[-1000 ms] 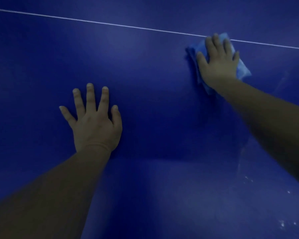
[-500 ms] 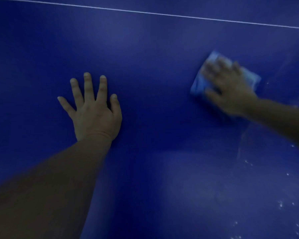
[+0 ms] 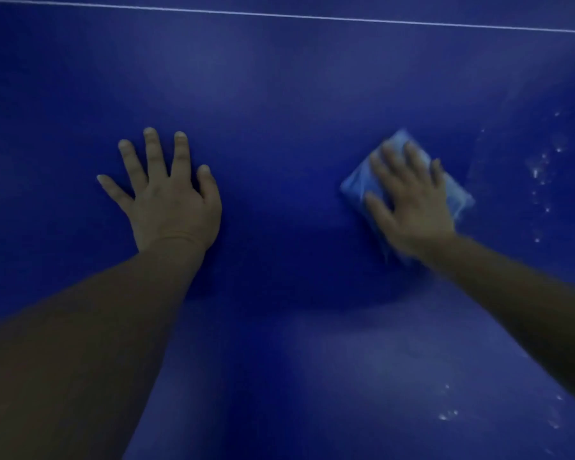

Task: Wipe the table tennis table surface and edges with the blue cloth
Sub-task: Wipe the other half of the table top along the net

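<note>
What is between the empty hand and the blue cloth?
Only bare table lies between the left hand and the blue cloth, in the head view.

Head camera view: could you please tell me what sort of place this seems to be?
Probably a games or sports room: only a blue table tennis table with a white line shows, wiped with a blue cloth.

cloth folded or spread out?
Folded: the blue cloth shows as a compact pad, barely wider than the right hand pressing it flat.
</note>
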Demonstrator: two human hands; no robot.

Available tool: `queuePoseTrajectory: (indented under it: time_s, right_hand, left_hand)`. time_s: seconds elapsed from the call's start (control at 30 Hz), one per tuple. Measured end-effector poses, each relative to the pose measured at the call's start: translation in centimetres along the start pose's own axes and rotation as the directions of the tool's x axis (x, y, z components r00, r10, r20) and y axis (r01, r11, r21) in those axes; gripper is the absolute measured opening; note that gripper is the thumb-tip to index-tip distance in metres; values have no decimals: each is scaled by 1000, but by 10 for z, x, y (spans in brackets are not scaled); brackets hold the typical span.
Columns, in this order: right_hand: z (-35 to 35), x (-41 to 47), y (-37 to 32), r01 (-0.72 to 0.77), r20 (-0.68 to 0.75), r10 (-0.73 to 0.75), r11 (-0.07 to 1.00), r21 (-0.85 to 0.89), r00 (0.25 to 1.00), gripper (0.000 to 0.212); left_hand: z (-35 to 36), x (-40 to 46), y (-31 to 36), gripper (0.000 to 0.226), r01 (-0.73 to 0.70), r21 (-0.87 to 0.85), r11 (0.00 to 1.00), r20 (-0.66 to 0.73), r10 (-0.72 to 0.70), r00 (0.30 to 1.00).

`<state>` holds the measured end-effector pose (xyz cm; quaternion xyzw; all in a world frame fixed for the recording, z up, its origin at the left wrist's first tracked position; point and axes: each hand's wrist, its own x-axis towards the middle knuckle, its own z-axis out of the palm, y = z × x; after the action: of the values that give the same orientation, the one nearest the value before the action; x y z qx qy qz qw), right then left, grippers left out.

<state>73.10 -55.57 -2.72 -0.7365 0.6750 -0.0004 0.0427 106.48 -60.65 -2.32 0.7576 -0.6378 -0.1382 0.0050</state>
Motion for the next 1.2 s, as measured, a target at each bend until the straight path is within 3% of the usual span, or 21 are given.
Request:
queuePoseTrajectory:
  time_s: [0.07,0.13,0.17,0.23,0.3,0.37,0.5,0.63,0.73,0.83,0.93,0.97,1.0,1.1,1.13,1.2]
  right_hand:
    - [-8,40,4,-324,-1,325,944,64,946,65]
    - [-9,36,-15,-522,9,524,847,100,852,67]
    - [-6,18,-30,-538,-6,541,838,90,841,68]
    - [-3,-41,-69,-454,-13,457,887,84,890,69]
    - [-2,-80,-95,-396,101,390,916,56,915,67]
    - [-9,-60,-109,-454,183,435,887,82,882,65]
    - [-5,-5,-170,-453,134,436,880,144,890,66]
    - [2,-61,-188,-408,118,391,891,199,913,66]
    - [5,-140,-153,-598,89,592,786,156,801,66]
    - [4,-207,-111,-766,136,754,634,104,642,66]
    - [6,-201,-104,-870,148,858,481,110,493,68]
    - [7,-186,-117,-874,120,867,471,118,483,68]
    - [7,-170,-135,-846,91,844,516,134,529,68]
    - [12,-142,-192,-549,89,542,817,175,836,66]
    - [13,-144,-195,-458,103,446,872,173,889,65]
    - [16,-159,-172,-423,66,418,894,145,906,65]
  left_hand:
    - [2,0,0,62,-13,4,1000,-10,13,1000]
    - [2,-1,-1,63,-20,2,1000,-17,20,1000]
    - [2,-1,-2,63,-28,6,1000,-23,28,999]
    - [1,-4,-3,64,-50,18,999,-10,50,999]
    - [-1,-6,-5,68,-64,1,998,-1,64,998]
    - [-6,-4,-5,70,-76,-36,996,40,78,996]
    - [-17,-14,-19,67,-111,-154,982,92,126,988]
    - [-2,-95,-46,69,-361,-95,928,-6,362,932]
    - [19,-164,-52,73,-586,-30,810,92,586,805]
    - [35,-198,-58,72,-697,55,715,159,683,713]
    - [37,-200,-59,71,-709,97,699,153,693,704]
    - [36,-200,-58,70,-704,90,704,151,689,709]
    - [36,-201,-57,69,-696,83,713,145,682,717]
    - [36,-203,-57,69,-656,69,751,127,646,753]
    - [36,-203,-56,69,-648,69,759,127,637,760]
    - [37,-202,-55,69,-642,69,764,123,632,765]
